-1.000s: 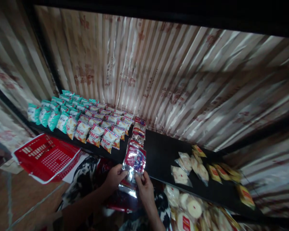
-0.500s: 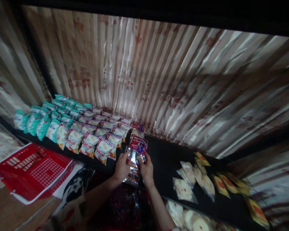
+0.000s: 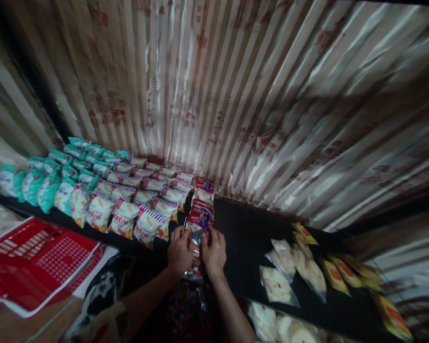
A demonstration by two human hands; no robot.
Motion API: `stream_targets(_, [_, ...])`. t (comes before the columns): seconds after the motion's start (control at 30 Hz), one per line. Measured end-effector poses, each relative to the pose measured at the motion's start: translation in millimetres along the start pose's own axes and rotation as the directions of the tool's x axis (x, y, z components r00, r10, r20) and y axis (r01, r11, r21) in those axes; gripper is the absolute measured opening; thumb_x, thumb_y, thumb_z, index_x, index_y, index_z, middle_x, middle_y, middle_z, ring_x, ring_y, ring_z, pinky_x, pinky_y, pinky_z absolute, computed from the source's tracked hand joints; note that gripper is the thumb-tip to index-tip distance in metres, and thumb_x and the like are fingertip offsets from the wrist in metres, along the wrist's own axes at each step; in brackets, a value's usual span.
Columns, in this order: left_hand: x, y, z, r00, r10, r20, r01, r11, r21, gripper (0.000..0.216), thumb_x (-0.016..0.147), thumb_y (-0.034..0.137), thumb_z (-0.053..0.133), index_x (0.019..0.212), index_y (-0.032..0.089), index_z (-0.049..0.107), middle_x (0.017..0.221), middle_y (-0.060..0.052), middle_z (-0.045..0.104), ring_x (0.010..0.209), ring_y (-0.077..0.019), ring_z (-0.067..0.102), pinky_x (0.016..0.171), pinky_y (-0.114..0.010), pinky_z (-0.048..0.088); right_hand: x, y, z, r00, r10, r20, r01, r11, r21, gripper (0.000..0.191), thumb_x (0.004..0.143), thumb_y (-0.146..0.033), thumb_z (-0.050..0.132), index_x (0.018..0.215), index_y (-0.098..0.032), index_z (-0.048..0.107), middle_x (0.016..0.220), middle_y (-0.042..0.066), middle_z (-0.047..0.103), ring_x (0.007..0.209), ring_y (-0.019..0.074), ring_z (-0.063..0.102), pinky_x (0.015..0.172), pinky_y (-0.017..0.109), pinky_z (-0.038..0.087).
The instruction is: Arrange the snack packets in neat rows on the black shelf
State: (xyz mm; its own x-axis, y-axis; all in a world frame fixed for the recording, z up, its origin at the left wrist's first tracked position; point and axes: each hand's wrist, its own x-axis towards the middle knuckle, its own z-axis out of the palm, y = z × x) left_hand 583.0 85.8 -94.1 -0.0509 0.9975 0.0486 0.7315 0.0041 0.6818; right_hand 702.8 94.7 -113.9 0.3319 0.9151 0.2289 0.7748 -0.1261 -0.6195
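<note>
My left hand (image 3: 179,250) and my right hand (image 3: 213,251) both grip a red and silver snack packet (image 3: 200,218), one on each side, and hold it upright on the black shelf (image 3: 246,238). It stands at the front of a short row of like packets (image 3: 204,186) that runs back toward the wall. Fingers of both hands are curled round the packet's lower edges. More silver packets (image 3: 194,271) lie just below my hands at the shelf's front edge.
Rows of red-and-white snack bags (image 3: 146,226) and teal bags (image 3: 48,190) fill the shelf's left part. Clear packs of white cakes (image 3: 277,286) and yellow packets (image 3: 334,276) lie at the right. A red basket (image 3: 35,262) sits at lower left. Striped foil lines the back wall.
Both hands have carried the red packet up from the shelf's front edge and back onto the shelf, against the row. The view has tilted up and shifted right.
</note>
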Motion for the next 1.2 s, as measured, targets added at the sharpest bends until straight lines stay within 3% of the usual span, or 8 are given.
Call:
stream_targets(0.27, [3, -6, 6, 1.000, 0.010, -0.002, -0.010, 1.000, 0.005, 0.034, 0.082, 0.022, 0.048, 0.114, 0.019, 0.059, 0.118, -0.009, 0.051, 0.111, -0.0219, 0.047, 0.099, -0.032, 0.037, 2, 10, 9, 0.999, -0.044, 0.026, 0.044, 0.999, -0.005, 0.045, 0.086, -0.039, 0.038, 0.116, -0.014, 0.061, 0.118, 0.014, 0.058, 0.109, 0.0262, 0.048, 0.091, 0.037, 0.039])
stream_targets(0.57, [-9, -1, -4, 1.000, 0.005, -0.025, -0.006, 1.000, -0.024, 0.038, 0.080, 0.021, 0.049, 0.118, 0.023, 0.057, 0.121, -0.007, 0.050, 0.116, -0.0215, 0.045, 0.101, -0.031, 0.035, -3, 15, 6, 0.999, -0.044, -0.001, 0.044, 0.997, 0.071, 0.048, 0.084, -0.043, 0.038, 0.113, -0.012, 0.061, 0.122, 0.017, 0.056, 0.114, 0.0259, 0.047, 0.094, 0.040, 0.037])
stream_targets(0.7, [-26, -15, -14, 0.995, 0.012, -0.095, -0.021, 0.995, -0.100, 0.038, 0.079, 0.015, 0.045, 0.114, 0.020, 0.058, 0.119, -0.007, 0.052, 0.115, -0.0206, 0.046, 0.102, -0.031, 0.035, -24, 10, -10, 0.997, -0.008, -0.073, 0.024, 0.974, 0.225, 0.050, 0.083, -0.046, 0.039, 0.111, -0.010, 0.060, 0.119, 0.017, 0.057, 0.113, 0.0263, 0.048, 0.097, 0.041, 0.036])
stream_targets(0.8, [-52, -37, -21, 0.988, 0.058, -0.146, -0.084, 0.981, -0.176, 0.032, 0.081, 0.014, 0.037, 0.102, 0.018, 0.061, 0.105, -0.008, 0.057, 0.106, -0.0194, 0.052, 0.097, -0.031, 0.039, -56, 8, -26, 0.992, 0.100, -0.083, -0.058, 0.912, 0.406, 0.046, 0.084, -0.047, 0.042, 0.112, -0.012, 0.056, 0.105, 0.013, 0.064, 0.098, 0.0223, 0.058, 0.087, 0.034, 0.044])
stream_targets(0.9, [-87, -66, -22, 0.998, 0.065, -0.012, -0.066, 0.982, -0.175, 0.030, 0.082, 0.014, 0.033, 0.089, 0.019, 0.062, 0.094, -0.007, 0.059, 0.096, -0.0184, 0.056, 0.090, -0.030, 0.043, -99, 12, -33, 0.993, 0.113, 0.018, -0.109, 0.878, 0.466, 0.037, 0.086, -0.046, 0.041, 0.097, -0.016, 0.059, 0.079, 0.006, 0.066, 0.073, 0.0174, 0.061, 0.067, 0.026, 0.047])
stream_targets(1.0, [-121, -91, -16, 0.961, -0.033, 0.273, 0.045, 0.998, -0.037, 0.031, 0.077, 0.008, 0.036, 0.091, 0.017, 0.063, 0.100, -0.008, 0.060, 0.098, -0.0186, 0.056, 0.091, -0.031, 0.042, -140, 20, -26, 0.963, -0.027, 0.268, -0.059, 0.950, 0.307, 0.034, 0.089, -0.040, 0.037, 0.083, -0.019, 0.063, 0.065, 0.002, 0.065, 0.060, 0.0158, 0.059, 0.061, 0.024, 0.045])
stream_targets(1.13, [-151, -110, -8, 0.848, -0.125, 0.516, 0.093, 0.992, 0.087, 0.033, 0.069, 0.005, 0.045, 0.091, 0.017, 0.067, 0.101, -0.010, 0.063, 0.097, -0.0215, 0.058, 0.089, -0.032, 0.043, -167, 31, -13, 0.837, -0.097, 0.538, 0.183, 0.977, -0.110, 0.026, 0.084, -0.023, 0.044, 0.090, -0.019, 0.069, 0.095, 0.009, 0.070, 0.093, 0.0224, 0.062, 0.082, 0.029, 0.044])
stream_targets(1.2, [-158, -113, -7, 0.820, -0.112, 0.561, 0.078, 0.993, 0.084, 0.033, 0.068, 0.006, 0.048, 0.090, 0.020, 0.068, 0.101, -0.008, 0.065, 0.097, -0.0208, 0.058, 0.089, -0.031, 0.043, -166, 34, -11, 0.834, -0.036, 0.551, 0.244, 0.919, -0.310, 0.030, 0.083, -0.017, 0.044, 0.098, -0.017, 0.070, 0.116, 0.012, 0.063, 0.114, 0.0261, 0.051, 0.094, 0.033, 0.038])
